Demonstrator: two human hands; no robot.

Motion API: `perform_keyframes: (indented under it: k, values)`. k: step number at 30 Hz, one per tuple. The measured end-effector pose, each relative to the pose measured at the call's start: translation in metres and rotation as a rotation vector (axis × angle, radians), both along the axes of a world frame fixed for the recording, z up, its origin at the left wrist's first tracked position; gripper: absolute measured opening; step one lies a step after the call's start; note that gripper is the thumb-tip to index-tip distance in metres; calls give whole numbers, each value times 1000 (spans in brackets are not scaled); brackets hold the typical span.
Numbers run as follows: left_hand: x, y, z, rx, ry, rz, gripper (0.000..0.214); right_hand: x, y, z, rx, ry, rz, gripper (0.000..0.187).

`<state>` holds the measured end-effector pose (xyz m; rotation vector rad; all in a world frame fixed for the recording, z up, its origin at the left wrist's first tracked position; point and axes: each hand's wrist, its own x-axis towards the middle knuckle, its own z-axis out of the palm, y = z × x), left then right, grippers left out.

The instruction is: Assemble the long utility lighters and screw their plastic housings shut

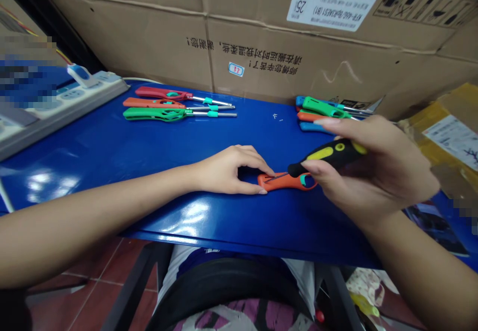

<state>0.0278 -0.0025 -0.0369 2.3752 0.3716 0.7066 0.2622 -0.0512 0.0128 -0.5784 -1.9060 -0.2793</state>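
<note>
Two bare hands meet over an orange lighter (281, 181) on a glossy blue table (224, 216), which lies flat directly in front of the left hand's fingertips and to the left of the right hand's thumb. The left hand (227, 170), its wrist low over the table, pinches the lighter's rounded end, thumb along the near edge and forefinger on the far side. The right hand (392, 164), raised above the table, grips a black-and-yellow screwdriver (324, 155) between thumb and fingers, the thin shaft pointing left and down across the lighter to just beside the left forefinger; whether its tip sits in a screw is too small to tell. A teal trigger (305, 180) shows at the lighter's other end, near the right thumb.

Beyond the left hand, and to its left, three more lighters lie side by side, a red one (160, 92), a second orange one (149, 103) and a green one (153, 114), their metal tubes pointing right. Just beyond the right hand's fingers lies a small pile of lighters (320, 106), partly hidden. A cardboard box (157, 42) stands past both hands; a taped parcel (448, 107) sits to the right hand's right.
</note>
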Motion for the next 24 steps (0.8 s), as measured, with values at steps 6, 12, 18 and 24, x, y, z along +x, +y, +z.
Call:
perform_keyframes:
  k: [6, 12, 18, 24]
  values:
    - [0, 1, 1, -14, 4, 0, 30, -3, -2, 0, -188, 8, 113, 54]
    - [0, 1, 1, -5, 17, 1, 30, 0, 5, 0, -42, 13, 32, 56]
    - [0, 1, 1, -2, 12, 2, 30, -2, 0, 1, -137, 19, 8, 43]
    - [0, 0, 0, 1, 0, -1, 31, 1, 6, 1, 76, -15, 44, 48]
